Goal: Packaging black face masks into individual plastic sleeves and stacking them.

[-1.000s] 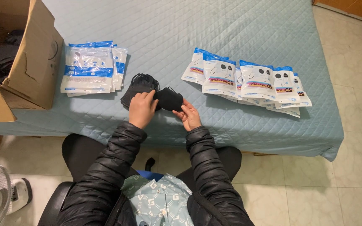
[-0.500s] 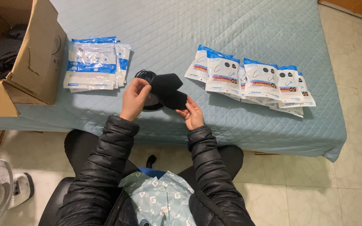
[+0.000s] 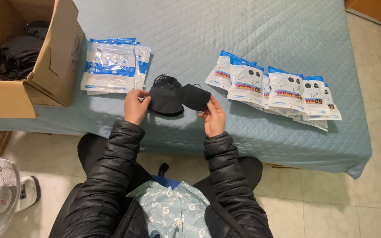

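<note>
Single head-worn view — looks steeply down from above the seated person, fairly near, onto the light-blue quilted table top (image 3: 252, 39) filling the frame's upper half.

A cardboard box (image 3: 45, 66) sits at the bed's (image 3: 243, 35) left edge; a packet stack (image 3: 113, 66) lies beside it, loose masks (image 3: 166, 94) at the front edge, fanned packets (image 3: 278, 88) rightward.

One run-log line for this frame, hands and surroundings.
left hand: on black mask pile | right hand: holds one black mask | bed: packet stack left, packet row right | box far left
</note>
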